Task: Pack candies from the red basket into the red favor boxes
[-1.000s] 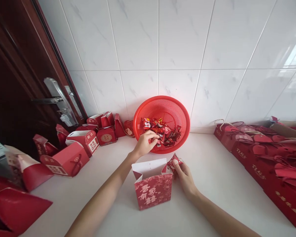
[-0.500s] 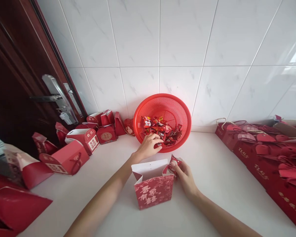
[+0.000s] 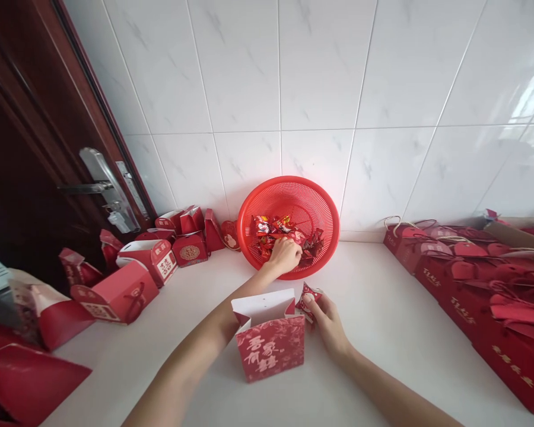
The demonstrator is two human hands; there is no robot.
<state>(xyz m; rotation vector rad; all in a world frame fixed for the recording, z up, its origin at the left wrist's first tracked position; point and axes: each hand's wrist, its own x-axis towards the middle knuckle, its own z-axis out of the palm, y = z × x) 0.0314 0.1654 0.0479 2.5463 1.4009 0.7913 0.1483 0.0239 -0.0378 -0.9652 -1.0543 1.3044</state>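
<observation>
My left hand (image 3: 285, 255) is inside the red plastic colander (image 3: 244, 207), its fingers curled down among the wrapped candies (image 3: 311, 246). Its fingertips are hidden, so I cannot make out what they grip. In my right hand (image 3: 327, 320) is a red candy packet (image 3: 309, 295) with pale printing, pinched under the thumb. That hand is beside the right edge of a red paper gift box (image 3: 271, 350), which stands upright with its top open and white lining showing. White characters are printed on its front. My left forearm passes along the box's left side.
Several red gift boxes (image 3: 120, 290) stand on the left of the white tabletop (image 3: 338, 391). Along the right are rows of red boxes (image 3: 463, 296) with cord handles. A tiled wall (image 3: 315, 71) rises behind, and a dark door (image 3: 22, 107) with a lever handle is at left.
My left hand has moved from the colander's near rim deeper into the candies, fingers now curled downward. My right hand still holds the packet beside the box. The view has shifted slightly.
</observation>
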